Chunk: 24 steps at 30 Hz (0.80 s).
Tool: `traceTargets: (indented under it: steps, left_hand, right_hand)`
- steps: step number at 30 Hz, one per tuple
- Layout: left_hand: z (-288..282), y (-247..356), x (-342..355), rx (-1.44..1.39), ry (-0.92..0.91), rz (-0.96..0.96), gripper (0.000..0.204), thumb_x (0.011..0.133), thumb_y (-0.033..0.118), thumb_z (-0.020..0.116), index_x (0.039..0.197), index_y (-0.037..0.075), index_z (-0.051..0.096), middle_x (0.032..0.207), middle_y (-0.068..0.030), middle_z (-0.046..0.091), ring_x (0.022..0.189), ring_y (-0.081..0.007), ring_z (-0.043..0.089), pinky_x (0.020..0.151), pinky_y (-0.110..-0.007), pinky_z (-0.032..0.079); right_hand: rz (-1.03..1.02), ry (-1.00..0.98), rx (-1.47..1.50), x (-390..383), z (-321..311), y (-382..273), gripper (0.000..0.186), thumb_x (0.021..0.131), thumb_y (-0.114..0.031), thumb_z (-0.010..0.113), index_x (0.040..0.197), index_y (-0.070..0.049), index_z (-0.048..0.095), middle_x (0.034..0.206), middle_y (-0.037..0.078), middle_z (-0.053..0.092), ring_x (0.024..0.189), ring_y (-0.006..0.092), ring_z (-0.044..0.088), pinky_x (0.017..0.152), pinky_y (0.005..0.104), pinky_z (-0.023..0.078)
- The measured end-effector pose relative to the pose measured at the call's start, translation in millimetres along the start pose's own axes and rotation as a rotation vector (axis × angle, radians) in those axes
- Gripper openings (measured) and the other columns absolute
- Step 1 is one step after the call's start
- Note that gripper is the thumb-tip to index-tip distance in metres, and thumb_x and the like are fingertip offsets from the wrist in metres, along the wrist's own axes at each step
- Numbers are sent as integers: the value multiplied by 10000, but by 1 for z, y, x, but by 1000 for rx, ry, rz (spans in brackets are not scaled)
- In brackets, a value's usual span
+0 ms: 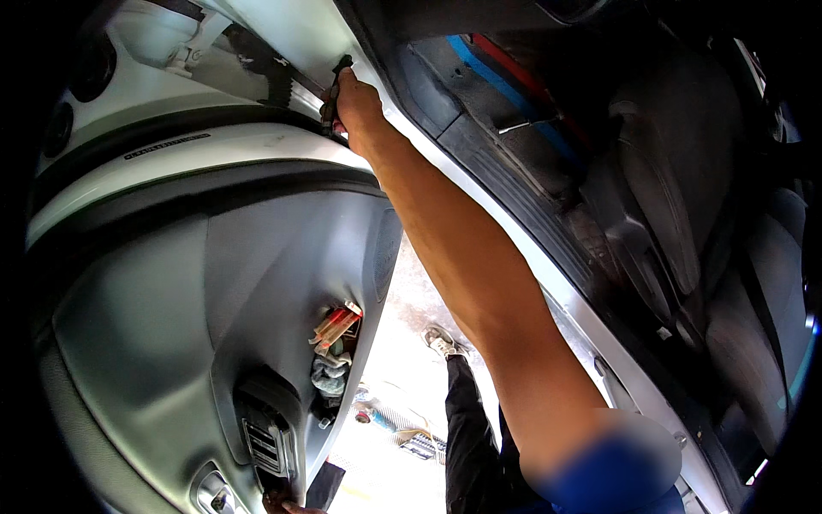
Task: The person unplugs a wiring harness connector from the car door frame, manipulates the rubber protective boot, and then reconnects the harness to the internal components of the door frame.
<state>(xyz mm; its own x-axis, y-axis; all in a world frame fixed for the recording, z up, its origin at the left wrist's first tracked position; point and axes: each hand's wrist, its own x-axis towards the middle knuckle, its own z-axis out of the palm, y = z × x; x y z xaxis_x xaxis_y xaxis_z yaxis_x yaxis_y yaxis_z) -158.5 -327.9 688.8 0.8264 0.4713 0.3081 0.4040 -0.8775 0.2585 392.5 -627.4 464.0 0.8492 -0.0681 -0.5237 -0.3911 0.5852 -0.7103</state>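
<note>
My right arm reaches up from the lower right, and my right hand (358, 104) is closed round a slim black tool (330, 110). Its exact kind does not show. This hand is in the gap between the open car door (137, 300) and the white body frame, at the hinge side. At the bottom edge, only part of my left hand (291, 505) shows. Its fingers curl at the lower end of the door's armrest (272, 428), against the grey door panel; the rest is cut off by the picture's edge.
The door pocket holds red and tan packets (336, 325) and a crumpled grey cloth (330, 374). Tools (421, 445) lie on the bright floor near a shoe (441, 340). Right of the sill (548, 231) are dark seats (672, 180) and a metal lever (515, 127).
</note>
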Motion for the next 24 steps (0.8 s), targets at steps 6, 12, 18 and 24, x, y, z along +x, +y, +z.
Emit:
traceTargets:
  steps: [6, 12, 18, 24]
  left_hand:
    - [-4, 2, -2, 12, 17, 10, 599, 1003, 476, 473, 1227, -76, 528, 1127, -250, 592, 968, -376, 609, 810, -463, 521]
    - [-18, 6, -9, 49, 16, 23, 595, 1006, 477, 466, 1222, -72, 538, 1131, -249, 592, 978, -380, 606, 822, -468, 517]
    - [-26, 52, -14, 46, 58, -48, 555, 1048, 430, 348, 1217, -33, 603, 1223, -239, 587, 1119, -412, 552, 964, -515, 423]
    - [-30, 119, -46, -188, -101, -54, 628, 1052, 455, 276, 1241, -50, 598, 1253, -218, 599, 1137, -407, 573, 1017, -501, 417]
  right_hand:
    - [19, 65, -35, -2, -3, 1, 549, 1004, -531, 342, 883, -76, 624, 699, 41, 636, 523, 129, 526, 486, 286, 423]
    - [4, 96, 4, -28, -44, 29, 533, 1014, -511, 330, 1003, -58, 609, 677, 49, 627, 600, 118, 550, 606, 296, 412]
    - [168, 143, -108, -121, -175, 138, 431, 995, -517, 427, 801, -148, 536, 614, -13, 508, 499, 101, 440, 470, 268, 325]
    - [583, 304, -400, -322, -291, 197, 447, 1011, -475, 438, 753, -122, 527, 546, 26, 502, 401, 145, 441, 377, 297, 310]
